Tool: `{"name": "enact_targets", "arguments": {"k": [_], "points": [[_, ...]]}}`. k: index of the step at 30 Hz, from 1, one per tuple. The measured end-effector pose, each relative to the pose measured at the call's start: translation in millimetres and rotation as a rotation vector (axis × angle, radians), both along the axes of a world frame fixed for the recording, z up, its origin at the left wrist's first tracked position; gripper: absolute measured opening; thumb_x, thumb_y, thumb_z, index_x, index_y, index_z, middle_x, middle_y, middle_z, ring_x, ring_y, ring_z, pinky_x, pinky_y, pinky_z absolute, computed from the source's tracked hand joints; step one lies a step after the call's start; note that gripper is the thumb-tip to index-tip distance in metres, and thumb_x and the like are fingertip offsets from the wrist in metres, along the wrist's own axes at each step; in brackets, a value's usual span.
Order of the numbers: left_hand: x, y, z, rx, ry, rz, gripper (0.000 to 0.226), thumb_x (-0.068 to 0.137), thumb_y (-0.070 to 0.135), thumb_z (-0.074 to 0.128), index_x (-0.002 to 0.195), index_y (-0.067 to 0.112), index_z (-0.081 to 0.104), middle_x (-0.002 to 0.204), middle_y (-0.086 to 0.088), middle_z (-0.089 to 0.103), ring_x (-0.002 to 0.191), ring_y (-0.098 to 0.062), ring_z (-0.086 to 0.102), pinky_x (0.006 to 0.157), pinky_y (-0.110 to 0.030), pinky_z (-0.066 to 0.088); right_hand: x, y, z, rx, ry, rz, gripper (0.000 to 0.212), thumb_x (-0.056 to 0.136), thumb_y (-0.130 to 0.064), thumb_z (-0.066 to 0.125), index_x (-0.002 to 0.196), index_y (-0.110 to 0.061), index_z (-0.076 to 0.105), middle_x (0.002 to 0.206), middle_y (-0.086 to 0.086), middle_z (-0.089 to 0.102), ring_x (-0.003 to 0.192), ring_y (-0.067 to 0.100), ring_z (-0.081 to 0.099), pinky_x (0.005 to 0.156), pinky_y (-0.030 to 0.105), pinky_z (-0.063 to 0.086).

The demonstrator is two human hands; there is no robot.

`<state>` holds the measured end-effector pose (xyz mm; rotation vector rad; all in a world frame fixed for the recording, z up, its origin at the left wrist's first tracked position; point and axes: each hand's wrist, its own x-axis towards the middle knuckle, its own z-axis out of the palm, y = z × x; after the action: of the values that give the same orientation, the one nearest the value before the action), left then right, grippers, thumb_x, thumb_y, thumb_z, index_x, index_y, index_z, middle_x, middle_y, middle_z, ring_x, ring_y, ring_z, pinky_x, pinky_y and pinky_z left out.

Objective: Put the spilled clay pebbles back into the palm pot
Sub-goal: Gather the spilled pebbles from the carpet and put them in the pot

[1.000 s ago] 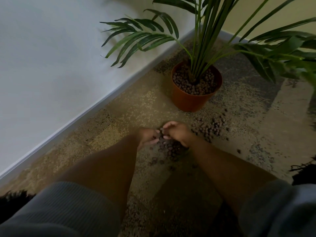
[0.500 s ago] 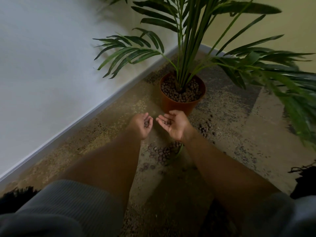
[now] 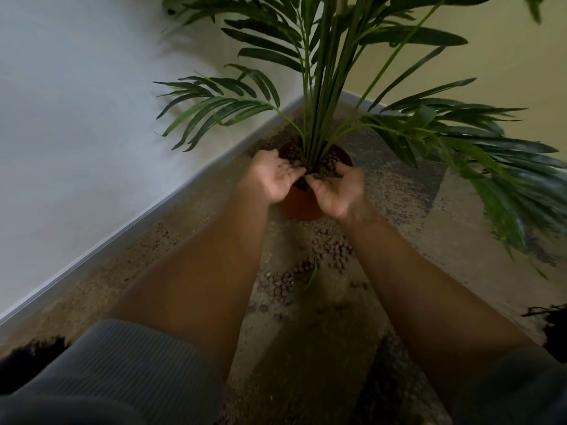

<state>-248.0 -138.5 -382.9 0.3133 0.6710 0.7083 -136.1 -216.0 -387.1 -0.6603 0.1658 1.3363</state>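
1. The clay pebbles lie partly spilled on the carpet, in two loose clusters near the pot, with a few strays.
2. More pebbles already fill the pot around the palm stems.
3. The left hand and right hand hang cupped, palms up, over the pot's rim; each grip looks relaxed, tipping pebbles in.
4. Judging by the floor, much is left: several handfuls.
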Motion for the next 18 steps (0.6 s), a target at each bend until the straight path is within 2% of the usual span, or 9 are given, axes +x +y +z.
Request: {"name": "enact_targets", "arguments": {"k": [2, 4, 6, 8, 11, 14, 16, 18], "points": [[-3.3, -1.9, -2.8, -0.004, -0.007, -0.010, 0.054, 0.106, 0.023, 0.022, 0.149, -0.008, 0.014, 0.153, -0.029, 0.024, 0.142, -0.038, 0.028, 0.116, -0.043, 0.026, 2.7, -2.4, -2.2, 0.014, 0.015, 0.010, 0.050, 0.104, -0.017, 0.029, 0.147, 0.009, 0.027, 0.150, 0.027, 0.035, 0.139, 0.036, 0.038, 0.118, 0.043, 0.028], [-8.7, -2.4, -8.9, -0.008, 0.012, 0.006, 0.053, 0.106, 0.023, 0.022, 0.149, -0.008, 0.016, 0.153, -0.028, 0.025, 0.142, -0.037, 0.028, 0.116, -0.042, 0.028, 4.6, -4.5, -5.2, 0.006, 0.020, 0.005, 0.053, 0.104, -0.018, 0.030, 0.149, 0.008, 0.021, 0.153, 0.027, 0.031, 0.142, 0.035, 0.033, 0.119, 0.042, 0.026], [-15.3, -3.3, -16.6, -0.023, 0.040, 0.025, 0.051, 0.106, 0.022, 0.022, 0.149, -0.007, 0.019, 0.153, -0.025, 0.028, 0.141, -0.034, 0.031, 0.115, -0.041, 0.030, 2.7, -6.5, -8.3, -0.008, 0.003, 0.008, 0.054, 0.104, -0.017, 0.032, 0.150, 0.007, 0.018, 0.154, 0.026, 0.029, 0.143, 0.034, 0.032, 0.118, 0.041, 0.029], [-21.4, -8.4, -26.2, -0.012, 0.115, 0.026, 0.050, 0.106, 0.023, 0.022, 0.148, -0.004, 0.026, 0.149, -0.022, 0.037, 0.137, -0.030, 0.039, 0.112, -0.038, 0.035, -3.9, -9.1, -10.1, -0.029, -0.064, 0.057, 0.052, 0.104, -0.016, 0.034, 0.149, 0.006, 0.022, 0.151, 0.026, 0.034, 0.138, 0.035, 0.040, 0.114, 0.040, 0.036], [-32.6, -24.9, -44.1, 0.108, 0.395, -0.077, 0.049, 0.106, 0.029, 0.020, 0.146, 0.007, 0.037, 0.148, -0.012, 0.044, 0.132, -0.023, 0.047, 0.103, -0.031, 0.043, -21.4, -13.1, -15.1, -0.128, -0.255, 0.232, 0.046, 0.104, -0.016, 0.034, 0.144, 0.004, 0.031, 0.142, 0.026, 0.046, 0.128, 0.034, 0.052, 0.107, 0.037, 0.045], [-45.7, -43.5, -62.5, 0.218, 0.684, -0.251, 0.044, 0.105, 0.030, 0.025, 0.142, 0.015, 0.042, 0.146, -0.007, 0.045, 0.128, -0.021, 0.049, 0.100, -0.031, 0.045, -38.0, -18.1, -26.5, -0.243, -0.457, 0.408, 0.036, 0.103, -0.013, 0.036, 0.136, 0.002, 0.041, 0.132, 0.023, 0.055, 0.122, 0.033, 0.057, 0.100, 0.035, 0.049], [-52.5, -53.0, -74.6, 0.256, 0.853, -0.338, 0.038, 0.104, 0.027, 0.034, 0.136, 0.013, 0.049, 0.137, -0.007, 0.053, 0.120, -0.019, 0.054, 0.093, -0.030, 0.048, -45.7, -23.4, -37.9, -0.316, -0.578, 0.502, 0.029, 0.102, -0.009, 0.040, 0.128, 0.000, 0.049, 0.115, 0.019, 0.062, 0.106, 0.029, 0.064, 0.090, 0.034, 0.053], [-57.9, -59.3, -82.5, 0.334, 0.995, -0.389, 0.025, 0.101, 0.021, 0.045, 0.120, 0.012, 0.058, 0.119, -0.006, 0.061, 0.102, -0.015, 0.057, 0.073, -0.021, 0.047, -52.1, -29.0, -53.3, -0.397, -0.773, 0.607, 0.026, 0.098, -0.004, 0.048, 0.121, 0.001, 0.056, 0.104, 0.017, 0.065, 0.082, 0.021, 0.064, 0.076, 0.030, 0.054]]}}
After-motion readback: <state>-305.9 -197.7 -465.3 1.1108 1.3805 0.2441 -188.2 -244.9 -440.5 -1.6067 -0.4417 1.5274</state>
